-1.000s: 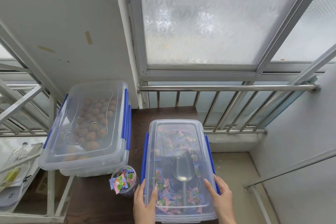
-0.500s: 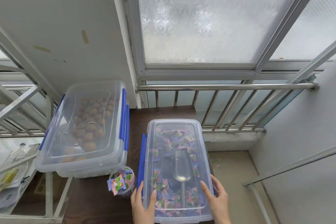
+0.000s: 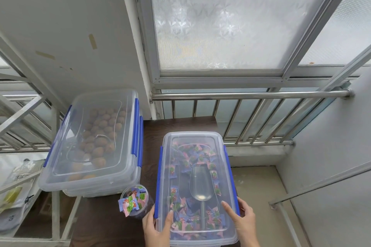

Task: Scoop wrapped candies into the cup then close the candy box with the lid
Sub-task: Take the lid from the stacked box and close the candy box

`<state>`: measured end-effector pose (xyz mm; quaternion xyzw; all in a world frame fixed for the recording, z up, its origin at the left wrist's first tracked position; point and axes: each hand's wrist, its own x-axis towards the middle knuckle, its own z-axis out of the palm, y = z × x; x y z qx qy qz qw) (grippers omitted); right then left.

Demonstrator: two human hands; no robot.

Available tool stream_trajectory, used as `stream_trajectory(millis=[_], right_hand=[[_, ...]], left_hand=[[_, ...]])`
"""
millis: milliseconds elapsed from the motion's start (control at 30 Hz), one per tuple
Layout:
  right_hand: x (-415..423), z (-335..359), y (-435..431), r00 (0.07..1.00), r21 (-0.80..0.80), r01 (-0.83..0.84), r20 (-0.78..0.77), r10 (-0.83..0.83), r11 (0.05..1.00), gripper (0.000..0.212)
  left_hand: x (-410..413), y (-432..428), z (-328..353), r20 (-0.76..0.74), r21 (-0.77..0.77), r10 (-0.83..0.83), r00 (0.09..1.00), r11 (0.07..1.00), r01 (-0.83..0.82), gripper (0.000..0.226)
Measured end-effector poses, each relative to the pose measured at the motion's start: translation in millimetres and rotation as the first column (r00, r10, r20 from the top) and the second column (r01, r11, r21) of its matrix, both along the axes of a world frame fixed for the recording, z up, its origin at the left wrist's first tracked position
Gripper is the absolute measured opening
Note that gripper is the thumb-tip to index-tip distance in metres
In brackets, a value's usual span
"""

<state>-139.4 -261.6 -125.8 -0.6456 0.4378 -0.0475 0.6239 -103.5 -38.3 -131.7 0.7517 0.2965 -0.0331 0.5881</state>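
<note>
The clear candy box [image 3: 195,186] sits on the dark table [image 3: 152,136] with its transparent lid [image 3: 192,138] lying on top. Through the lid I see wrapped candies [image 3: 186,161] and a metal scoop [image 3: 200,184] resting on them. Blue latches run along both long sides. My left hand [image 3: 156,226] holds the box's near left edge, thumb over the lid. My right hand [image 3: 241,220] presses on the near right edge, fingers spread over the lid and latch. A clear cup [image 3: 135,200] filled with wrapped candies stands just left of the box.
A second lidded clear box [image 3: 94,142] holding round brown pieces sits at the left, partly over the table edge on a metal frame. A steel railing [image 3: 251,94] and frosted window stand behind. Bags [image 3: 14,192] lie on a lower shelf far left.
The lid has stayed on the box. Both hands have shifted slightly along its near edges, and my head view has moved a little.
</note>
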Motion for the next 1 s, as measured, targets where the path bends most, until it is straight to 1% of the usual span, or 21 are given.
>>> stream_trajectory(millis=[67, 167, 200, 333, 500, 633, 767, 867, 933, 1000], right_hand=[[-1, -1, 4, 1.0, -0.006, -0.002, 0.006, 0.002, 1.0, 0.092], [-1, 5, 11, 0.999, -0.026, -0.03, 0.014, 0.03, 0.999, 0.069], [-1, 7, 14, 0.999, -0.049, -0.032, 0.006, 0.032, 0.998, 0.065], [-1, 12, 22, 0.998, -0.146, -0.046, -0.041, 0.04, 0.988, 0.061], [-1, 14, 25, 0.991, -0.26, -0.072, -0.126, 0.041, 0.963, 0.058], [1, 18, 28, 0.985, -0.339, -0.099, -0.168, 0.044, 0.935, 0.062], [2, 19, 27, 0.98, -0.346, -0.117, -0.192, 0.052, 0.931, 0.058], [3, 23, 28, 0.981, -0.343, -0.119, -0.187, 0.057, 0.932, 0.059], [2, 25, 28, 0.981, -0.334, -0.132, -0.181, 0.074, 0.933, 0.068], [1, 27, 26, 0.974, -0.323, -0.164, -0.2, 0.102, 0.932, 0.087]], left_hand=[[-2, 0, -2, 0.014, 0.04, -0.026, 1.0, 0.999, 0.026, 0.058], [-3, -1, 0, 0.013, 0.076, -0.037, 0.999, 0.996, 0.036, 0.059], [-3, -2, 2, 0.007, 0.089, -0.039, 0.999, 0.995, 0.038, 0.06], [-6, -4, 5, 0.026, 0.148, -0.062, 0.998, 0.987, 0.057, 0.06], [-8, -4, 3, 0.031, 0.19, -0.069, 0.997, 0.98, 0.062, 0.055], [-7, -5, 1, 0.021, 0.253, -0.091, 0.996, 0.964, 0.083, 0.049], [-7, -5, 1, 0.013, 0.258, -0.076, 0.997, 0.963, 0.07, 0.049], [-6, -5, 0, -0.013, 0.261, -0.094, 0.996, 0.961, 0.094, 0.05], [-6, -5, 1, -0.024, 0.297, -0.113, 0.993, 0.948, 0.115, 0.052], [-5, -3, 1, -0.055, 0.31, -0.17, 0.984, 0.934, 0.178, 0.054]])
